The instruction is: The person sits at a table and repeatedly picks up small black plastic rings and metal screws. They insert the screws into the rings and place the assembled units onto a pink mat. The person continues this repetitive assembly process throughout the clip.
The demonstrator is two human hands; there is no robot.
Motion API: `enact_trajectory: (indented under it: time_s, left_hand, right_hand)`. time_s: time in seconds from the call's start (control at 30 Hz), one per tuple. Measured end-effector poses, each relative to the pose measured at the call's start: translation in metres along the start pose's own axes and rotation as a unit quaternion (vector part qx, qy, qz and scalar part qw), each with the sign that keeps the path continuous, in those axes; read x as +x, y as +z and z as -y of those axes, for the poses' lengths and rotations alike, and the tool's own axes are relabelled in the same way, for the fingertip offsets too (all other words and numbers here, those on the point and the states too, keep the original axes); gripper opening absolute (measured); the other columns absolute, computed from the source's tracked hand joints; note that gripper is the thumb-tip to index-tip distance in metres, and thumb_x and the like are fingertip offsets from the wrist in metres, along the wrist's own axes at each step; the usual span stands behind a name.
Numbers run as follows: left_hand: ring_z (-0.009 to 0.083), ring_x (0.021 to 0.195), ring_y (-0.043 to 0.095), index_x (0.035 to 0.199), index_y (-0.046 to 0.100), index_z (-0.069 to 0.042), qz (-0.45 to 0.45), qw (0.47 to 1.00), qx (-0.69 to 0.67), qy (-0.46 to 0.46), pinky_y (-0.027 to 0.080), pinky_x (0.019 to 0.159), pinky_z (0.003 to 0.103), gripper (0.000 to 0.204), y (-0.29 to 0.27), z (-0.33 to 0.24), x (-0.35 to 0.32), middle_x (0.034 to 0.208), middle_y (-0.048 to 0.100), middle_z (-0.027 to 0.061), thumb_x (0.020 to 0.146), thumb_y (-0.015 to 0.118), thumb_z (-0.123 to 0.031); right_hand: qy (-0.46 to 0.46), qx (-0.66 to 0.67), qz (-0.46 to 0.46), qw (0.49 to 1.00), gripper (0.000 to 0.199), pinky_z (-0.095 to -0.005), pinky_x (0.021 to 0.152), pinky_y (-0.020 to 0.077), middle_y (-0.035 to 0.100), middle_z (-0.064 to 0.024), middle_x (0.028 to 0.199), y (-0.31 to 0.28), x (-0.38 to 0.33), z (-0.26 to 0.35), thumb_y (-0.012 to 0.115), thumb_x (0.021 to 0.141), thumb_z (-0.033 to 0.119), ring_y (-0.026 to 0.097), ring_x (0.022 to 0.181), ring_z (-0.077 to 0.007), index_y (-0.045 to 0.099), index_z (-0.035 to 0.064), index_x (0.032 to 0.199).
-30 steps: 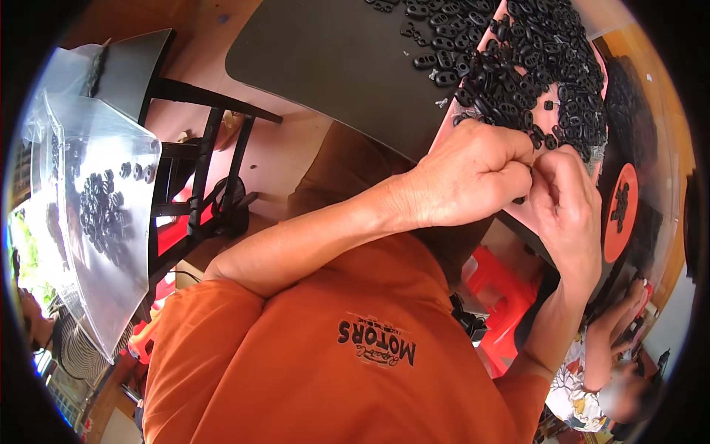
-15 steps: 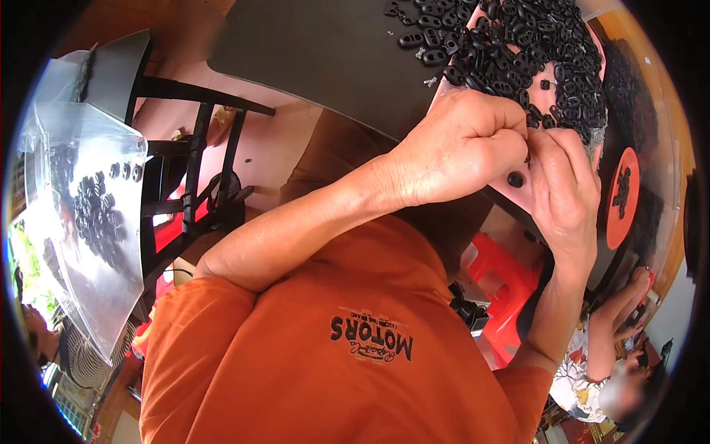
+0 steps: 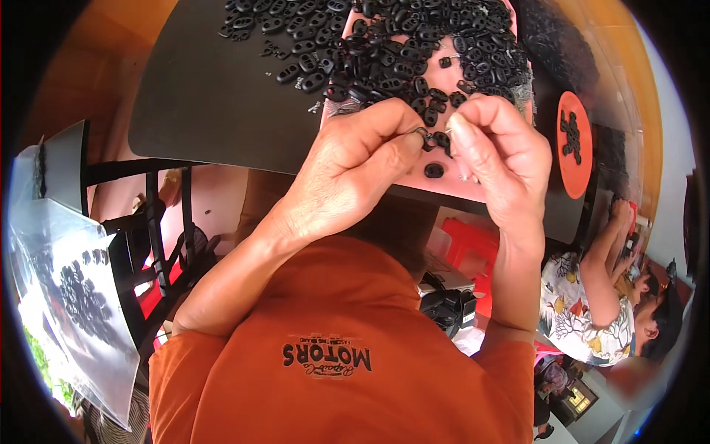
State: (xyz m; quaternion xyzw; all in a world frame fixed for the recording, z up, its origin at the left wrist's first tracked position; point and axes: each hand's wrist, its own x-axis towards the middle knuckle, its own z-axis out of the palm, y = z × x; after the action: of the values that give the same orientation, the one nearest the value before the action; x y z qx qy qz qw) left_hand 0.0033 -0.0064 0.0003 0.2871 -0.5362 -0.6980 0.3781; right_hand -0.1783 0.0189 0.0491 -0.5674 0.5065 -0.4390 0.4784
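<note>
My left hand (image 3: pixel 355 166) is closed in a pinch on a small black cord lock part (image 3: pixel 423 135) over the near end of a pink board (image 3: pixel 451 191). Just to its right, my right hand (image 3: pixel 501 157) also pinches with thumb and forefinger; a tiny pale glint shows at its tips, too small to name. The two sets of fingertips are slightly apart. Beyond them lies a heap of black oval two-hole cord locks (image 3: pixel 399 63). One round black piece (image 3: pixel 434 171) rests on the board below my fingers.
The board lies on a dark table (image 3: pixel 214 96). Small metal springs (image 3: pixel 525 92) are piled along the board's right edge. An orange plate (image 3: pixel 568 181) with black pieces stands at right. A clear plastic sheet (image 3: pixel 96 318) hangs at left. Another person (image 3: pixel 592 303) sits at right.
My hands have drawn apart at the fingertips, uncovering the black part in my left pinch. The view has shifted, so the table and board appear farther left.
</note>
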Motion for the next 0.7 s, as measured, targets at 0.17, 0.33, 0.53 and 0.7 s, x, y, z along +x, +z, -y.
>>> enact_trajectory:
  time_s: [0.17,0.33,0.53,0.7]
  left_hand:
    - [0.0046,0.074,0.051,0.095,0.057,0.000,0.015,0.999,0.041,0.002,0.046,0.067,0.021,0.013,-0.001,0.002,0.001,0.081,0.055,-0.0008,0.097,0.051,-0.012]
    - [0.0050,0.070,0.048,0.089,0.057,0.000,0.021,0.996,0.086,0.021,0.042,0.062,0.021,0.012,-0.002,0.002,0.000,0.076,0.052,-0.0015,0.095,0.051,-0.009]
    - [0.0052,0.068,0.045,0.086,0.056,0.000,0.014,0.994,0.103,0.016,0.040,0.059,0.022,0.011,-0.001,0.002,0.001,0.073,0.051,-0.0011,0.094,0.052,-0.007]
    - [0.0055,0.067,0.044,0.084,0.056,0.001,0.017,0.989,0.140,0.039,0.040,0.058,0.022,0.011,0.001,0.001,0.002,0.072,0.050,-0.0007,0.092,0.052,-0.005]
  right_hand:
    - [-0.014,-0.020,0.013,1.000,0.006,-0.0165,0.055,0.0377,0.055,0.0042,0.076,0.001,0.001,-0.001,0.060,0.093,0.007,0.045,0.065,0.0000,0.059,0.0008,0.092]
    - [-0.001,-0.057,0.022,0.998,0.006,-0.0177,0.057,0.0397,0.056,0.0035,0.075,0.004,0.000,0.001,0.061,0.092,0.004,0.048,0.067,-0.0006,0.058,-0.0002,0.089]
    - [-0.009,-0.082,0.011,0.996,0.009,-0.0191,0.057,0.0411,0.057,0.0018,0.073,0.005,-0.001,-0.005,0.062,0.090,0.002,0.050,0.066,-0.0021,0.056,-0.0007,0.084]
    - [-0.062,-0.086,-0.016,0.994,0.011,-0.0201,0.054,0.0400,0.056,0.0018,0.071,0.011,-0.006,-0.018,0.062,0.089,0.001,0.049,0.063,-0.0023,0.054,0.0003,0.082]
